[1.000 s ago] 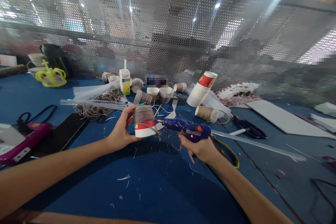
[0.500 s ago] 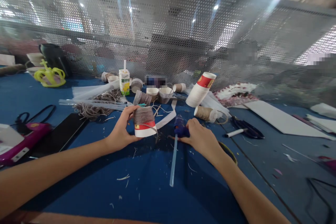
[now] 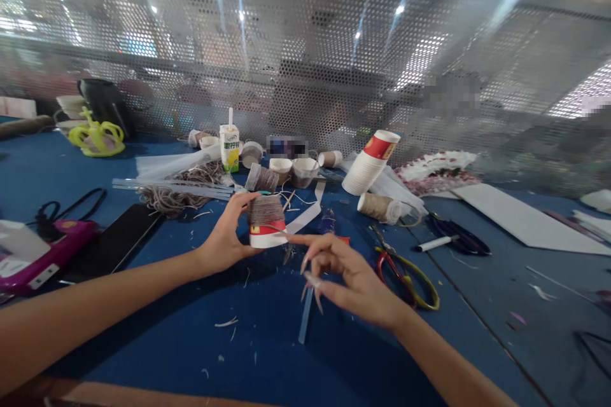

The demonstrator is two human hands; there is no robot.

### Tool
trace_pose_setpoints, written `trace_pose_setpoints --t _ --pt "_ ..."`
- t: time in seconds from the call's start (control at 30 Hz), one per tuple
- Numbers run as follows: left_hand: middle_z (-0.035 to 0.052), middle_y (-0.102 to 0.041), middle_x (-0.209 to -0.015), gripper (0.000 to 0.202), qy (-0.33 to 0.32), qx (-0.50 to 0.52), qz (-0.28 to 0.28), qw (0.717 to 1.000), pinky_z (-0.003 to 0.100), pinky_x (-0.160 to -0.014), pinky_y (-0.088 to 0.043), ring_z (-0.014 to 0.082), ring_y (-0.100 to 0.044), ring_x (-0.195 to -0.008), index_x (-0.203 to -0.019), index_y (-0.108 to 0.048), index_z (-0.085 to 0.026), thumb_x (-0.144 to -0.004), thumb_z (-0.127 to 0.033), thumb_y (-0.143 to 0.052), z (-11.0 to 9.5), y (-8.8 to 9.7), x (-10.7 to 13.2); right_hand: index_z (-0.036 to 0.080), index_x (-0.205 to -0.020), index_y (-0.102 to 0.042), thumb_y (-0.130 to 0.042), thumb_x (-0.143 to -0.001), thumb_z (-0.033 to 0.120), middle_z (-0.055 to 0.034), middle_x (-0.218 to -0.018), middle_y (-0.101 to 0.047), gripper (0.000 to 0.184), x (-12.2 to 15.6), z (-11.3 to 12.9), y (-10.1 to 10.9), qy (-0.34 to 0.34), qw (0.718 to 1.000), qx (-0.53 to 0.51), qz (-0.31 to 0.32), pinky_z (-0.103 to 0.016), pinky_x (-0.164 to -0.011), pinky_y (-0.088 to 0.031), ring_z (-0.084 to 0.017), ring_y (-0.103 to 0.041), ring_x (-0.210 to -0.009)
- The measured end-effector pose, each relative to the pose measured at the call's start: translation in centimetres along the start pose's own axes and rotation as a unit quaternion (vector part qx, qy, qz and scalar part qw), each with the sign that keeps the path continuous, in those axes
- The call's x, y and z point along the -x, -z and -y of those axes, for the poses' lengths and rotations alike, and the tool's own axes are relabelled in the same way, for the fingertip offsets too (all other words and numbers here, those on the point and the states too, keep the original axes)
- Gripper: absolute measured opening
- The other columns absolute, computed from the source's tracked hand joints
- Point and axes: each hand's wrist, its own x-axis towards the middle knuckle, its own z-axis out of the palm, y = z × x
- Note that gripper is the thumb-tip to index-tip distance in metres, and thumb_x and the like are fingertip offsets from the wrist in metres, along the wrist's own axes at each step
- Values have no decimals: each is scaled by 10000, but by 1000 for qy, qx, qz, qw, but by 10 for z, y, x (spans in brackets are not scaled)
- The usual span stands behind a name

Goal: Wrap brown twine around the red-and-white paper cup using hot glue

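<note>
My left hand (image 3: 228, 229) grips an upside-down paper cup (image 3: 268, 240), its narrow end wound with grey-brown cord (image 3: 266, 210). Red and white paper shows below the winding. With fingers apart, my right hand (image 3: 351, 283) reaches toward the cup; its index fingertip is at the cup's right edge, near a loose strand of cord. Beneath that hand lies a blue glue gun (image 3: 328, 221), mostly hidden, with a clear glue stick (image 3: 306, 318) pointing toward me. Right of the hand are scissors (image 3: 405, 276) with red and yellow handles.
Behind stand a drink carton (image 3: 230, 149), a tilted stack of paper cups (image 3: 365, 168) and a twine spool (image 3: 377, 206). A grey cord pile (image 3: 174, 200) and a purple power strip (image 3: 62, 248) lie left. White board (image 3: 525, 216) lies right. A perforated metal screen (image 3: 305, 44) closes the back.
My right hand has let go of the glue gun and moved left to the cup's edge, its fingers spreading. The scissors have come into fuller view. My left hand still holds the cup.
</note>
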Motion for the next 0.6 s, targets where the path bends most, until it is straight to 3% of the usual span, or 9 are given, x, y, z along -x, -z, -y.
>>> trace_pose_setpoints --t 0.1,0.2,0.43,0.6 --pt "124 -459 -1304 761 -7 6 6 1000 560 -1044 -435 322 -493 -1228 -1307 -384 -252 -656 -226 -776 -1 0 0 219 -998 -489 -587 -856 220 -141 -1430 -450 173 0 1 -12 -38 998 1 51 -293 -624 -529 -46 -530 -564" --pt "119 -454 -1312 748 -7 8 9 1000 551 -1060 -424 315 -480 -1244 -1307 -383 -257 -666 -231 -768 -2 0 1 229 -1024 -476 -599 -856 227 -138 -1495 -366 208 -2 2 -14 -54 997 -7 60 -296 -637 -535 -39 -532 -569" --pt "119 -460 -1302 719 -19 28 13 999 515 -1035 -456 300 -495 -1231 -1296 -394 -266 -681 -262 -766 -3 0 1 221 -981 -503 -614 -853 284 -129 -1464 -417 180 -3 -8 -4 -52 993 -108 20 -260 -571 -533 -46 -557 -584" --pt "123 -468 -1310 746 -15 38 7 999 524 -1037 -450 307 -491 -1242 -1303 -396 -265 -659 -244 -772 -1 0 3 201 -908 -542 -641 -817 325 -128 -1396 -505 182 -6 -11 1 -81 985 -146 -35 -312 -613 -577 -45 -575 -523"
